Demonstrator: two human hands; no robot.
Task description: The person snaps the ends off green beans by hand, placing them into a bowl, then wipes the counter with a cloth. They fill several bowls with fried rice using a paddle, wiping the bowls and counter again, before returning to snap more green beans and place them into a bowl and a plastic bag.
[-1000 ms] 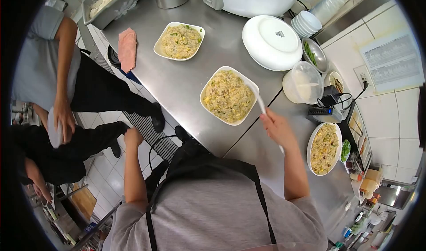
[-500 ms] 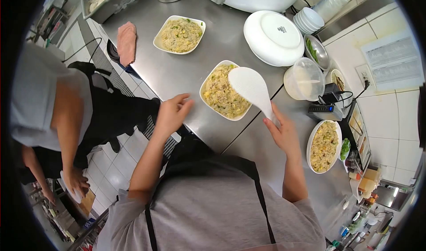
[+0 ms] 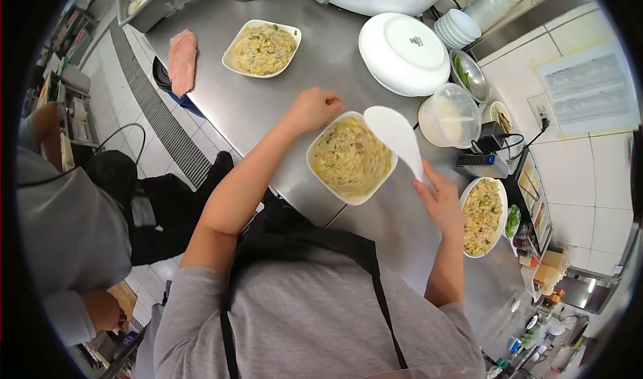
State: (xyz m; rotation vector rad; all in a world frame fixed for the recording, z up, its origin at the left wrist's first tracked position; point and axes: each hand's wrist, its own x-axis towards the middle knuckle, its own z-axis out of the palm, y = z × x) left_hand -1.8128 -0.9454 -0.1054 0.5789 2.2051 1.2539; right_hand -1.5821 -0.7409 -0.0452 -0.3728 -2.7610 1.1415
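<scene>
My right hand (image 3: 439,195) grips the handle of a white rice paddle (image 3: 395,134), whose broad blade overlaps the right rim of a square white bowl (image 3: 312,164). Fried rice (image 3: 348,154) fills this bowl and looks smeared by motion. At the bowl's upper left corner is my left hand (image 3: 316,109), its fingers curled and nothing visible in them; whether it touches the rim is unclear. A second square bowl (image 3: 229,60) of fried rice stands farther back on the left.
Upturned white plates (image 3: 405,54), a plastic tub (image 3: 449,114) and a metal bowl (image 3: 469,77) stand back right. An oval dish (image 3: 501,221) of fried rice is at right. A pink cloth (image 3: 182,64) lies at the left edge. A person (image 3: 80,211) stands left.
My left hand has moved up and right to the near bowl, its fingers now curled. That bowl has shifted nearer to me, and its rice is blurred. The person at left has changed posture.
</scene>
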